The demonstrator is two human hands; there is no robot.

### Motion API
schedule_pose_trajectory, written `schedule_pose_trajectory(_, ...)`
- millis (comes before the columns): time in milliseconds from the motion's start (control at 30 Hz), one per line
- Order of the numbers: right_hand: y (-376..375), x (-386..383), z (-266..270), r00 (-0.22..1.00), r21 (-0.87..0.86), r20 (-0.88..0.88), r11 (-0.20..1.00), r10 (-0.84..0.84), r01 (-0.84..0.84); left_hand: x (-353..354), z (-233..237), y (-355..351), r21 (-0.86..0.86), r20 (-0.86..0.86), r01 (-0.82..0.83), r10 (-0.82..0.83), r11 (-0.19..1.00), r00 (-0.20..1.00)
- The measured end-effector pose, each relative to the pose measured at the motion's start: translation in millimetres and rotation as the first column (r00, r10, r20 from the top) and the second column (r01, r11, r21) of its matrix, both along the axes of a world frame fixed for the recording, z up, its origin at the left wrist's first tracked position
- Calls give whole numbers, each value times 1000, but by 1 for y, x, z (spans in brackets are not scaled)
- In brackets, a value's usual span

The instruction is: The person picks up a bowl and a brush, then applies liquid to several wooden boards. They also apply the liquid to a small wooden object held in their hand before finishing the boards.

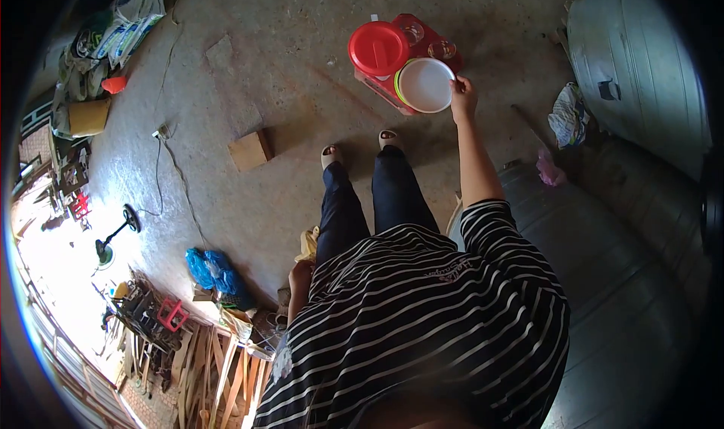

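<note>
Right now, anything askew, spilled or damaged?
No spill or damage visible around the red stand or the white tub in the right hand. Oddities are floor clutter: cable trailing loose, possible snag; pink bag crumpled off to the right; cardboard box alone mid-floor.

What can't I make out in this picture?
All in the head view:
- Whatever is beneath the shiny red round lid: the lid hides it.
- What lies under the white round dish in the right hand: its face covers most of it.
- Whether the left hand grips the yellow cloth: too small.
- The large grey metal tank's far end: lost in the dark edge.
</note>
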State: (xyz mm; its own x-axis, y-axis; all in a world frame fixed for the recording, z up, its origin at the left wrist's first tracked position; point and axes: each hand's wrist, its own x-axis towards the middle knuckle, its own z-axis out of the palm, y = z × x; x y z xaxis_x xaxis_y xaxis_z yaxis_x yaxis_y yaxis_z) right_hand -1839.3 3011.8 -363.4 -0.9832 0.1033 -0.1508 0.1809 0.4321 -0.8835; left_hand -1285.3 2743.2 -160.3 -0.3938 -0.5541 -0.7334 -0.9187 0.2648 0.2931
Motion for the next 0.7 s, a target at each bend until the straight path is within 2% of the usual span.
schedule_pose_trajectory(33, 2, 0, -1, 1000, 2, 1, 1000, 8, -8, 5, -3, 1, -19, 7, 67, -67, 998, 998)
schedule_pose_trajectory(67, 2, 0, 1, 1000, -11, 13, 1000, 9, -8, 5, -1, 4, -16, 7, 58, -58, 998, 998)
schedule_pose_trajectory(133, 0, 2, 7, 999, -24, 24, 999, 22, -21, 4, 1, 6, 22, -10, -15, 15, 1000, 1000)
schedule_pose_trajectory(200, 11, 3, -9, 998, -46, 25, 997, -59, 60, -1, 10, 10, 36, 20, -68, 68, 997, 998)
schedule_pose_trajectory(233, 19, 6, -11, 995, 35, 0, 994, -104, 104, 2, 10, 12, 26, 21, -98, 98, 995, 995)
schedule_pose_trajectory(267, 22, 15, -7, 990, 107, -26, 985, -136, 138, 10, 6, 13, 20, -33, -48, 49, 999, 998)
schedule_pose_trajectory(300, 19, 25, 25, 992, 244, 74, 966, -102, 81, 25, 0, 13, 5, -84, -5, 6, 1000, 996)
schedule_pose_trajectory(333, 37, 31, 11, 996, 246, 86, 969, 3, -24, 55, -26, 11, -86, -186, 144, -158, 986, 970)
schedule_pose_trajectory(367, 71, 34, -62, 992, 227, 89, 971, -92, 70, 45, -11, 14, -37, -136, -17, 11, 999, 991)
schedule_pose_trajectory(400, 65, 53, -47, 996, 233, -47, 969, -78, 87, 29, 6, 17, 8, -86, -183, 183, 983, 979)
schedule_pose_trajectory(433, 114, 56, -120, 987, 406, 136, 904, 85, -134, 24, 15, 18, -9, -94, -242, 240, 970, 966)
schedule_pose_trajectory(467, 122, 70, -136, 993, 357, 120, 932, 18, -60, 24, 22, 18, -23, -111, -312, 307, 950, 945)
schedule_pose_trajectory(500, 93, 86, -74, 898, 303, 436, 931, 56, -205, 29, 24, 20, -34, -128, -378, 371, 925, 920)
schedule_pose_trajectory(533, 75, 106, -58, 904, 333, 418, 911, 87, -241, 38, 23, 23, -39, -139, -428, 420, 903, 897)
schedule_pose_trajectory(600, 20, 133, -6, 780, 211, 561, 864, 275, -457, 57, 15, 23, -57, -255, -508, 479, 860, 840)
schedule_pose_trajectory(700, -77, 172, 26, 628, 92, 622, 753, 468, -652, 90, 5, 12, -41, -280, -613, 580, 789, 765)
